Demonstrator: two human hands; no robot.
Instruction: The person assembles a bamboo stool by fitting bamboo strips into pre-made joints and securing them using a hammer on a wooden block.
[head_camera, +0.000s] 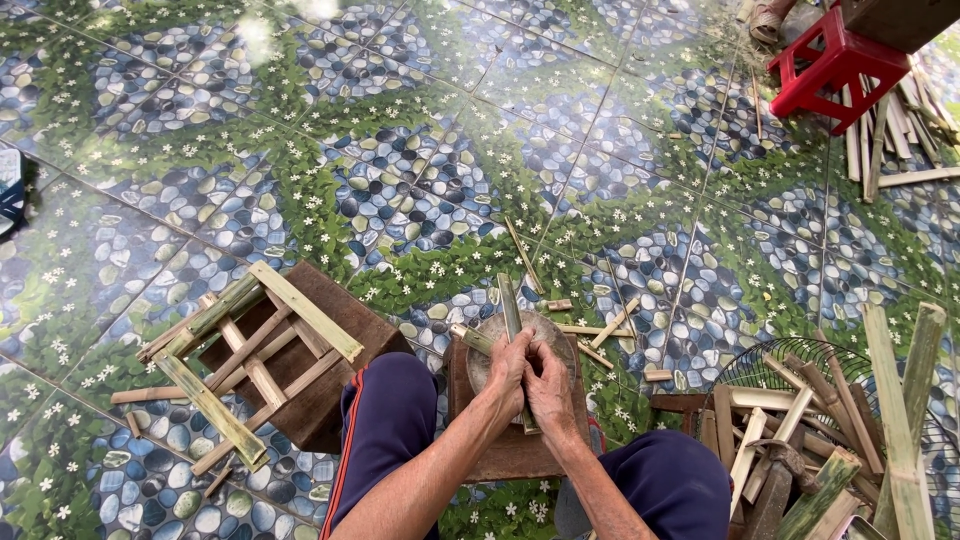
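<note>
A person sits low over a small brown wooden block set on the tiled floor, knees in dark blue trousers to either side of it. On the block lies a round, pale chopping disc, and over it both hands meet. The left hand is clenched around a narrow green bamboo strip, which stands nearly upright in the view, its upper end reaching past the far edge of the disc onto the tiles. The right hand presses close against the left, fingers curled around the lower part of the same strip; how firmly it grips cannot be told. A short green bamboo piece lies at the left edge of the disc, just beside the left hand. To the left of the block, an upturned wooden stool frame rests on the floor with split bamboo slats laid across and around it. Short offcuts are scattered on the tiles beyond the disc. To the right stands a dark wire basket filled with cut bamboo pieces, with longer green bamboo lengths leaning beside it. Far off at the upper right is a red plastic stool among more slats, with another person's sandalled foot near it.
</note>
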